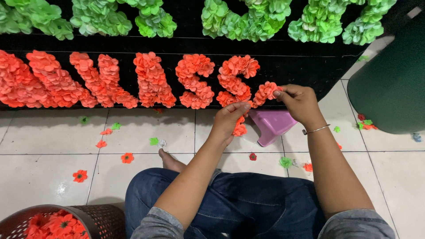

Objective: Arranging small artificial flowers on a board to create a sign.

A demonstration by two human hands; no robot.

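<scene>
Right hand (300,102) pinched shut on an orange paper flower (265,92) at its fingertips against the black board (292,66), left hand (230,118) just below-left curled about a second cluster (239,128); petals look featherlight, soft, crushable—best pinched at the centre.

A long black sign board (283,66) stands upright on the floor from nine to two o'clock. Along its top runs a row of green paper-flower shapes (248,20). Below them, at ten to twelve o'clock, runs a row of orange paper-flower shapes (152,79).
</scene>
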